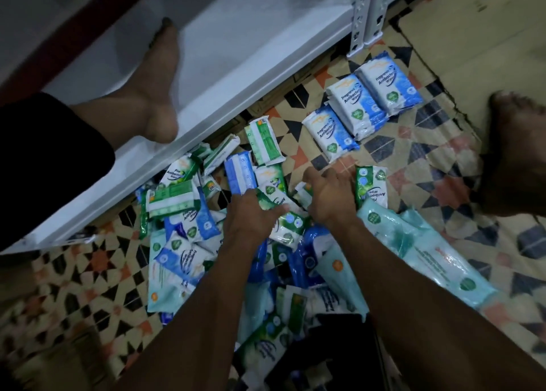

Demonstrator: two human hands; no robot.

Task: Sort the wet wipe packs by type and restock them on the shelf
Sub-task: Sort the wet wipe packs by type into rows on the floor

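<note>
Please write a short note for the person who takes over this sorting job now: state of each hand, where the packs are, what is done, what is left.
Left hand: down in the mixed pile, touching a green-and-white pack; its grip is unclear.
Right hand: fingers spread, reaching into the same pile, holding nothing visible.
Done: three blue fragrance-free packs lined up apart on the patterned floor.
Left: green, blue and large teal packs are unsorted. The white shelf shows no packs yet.
</note>
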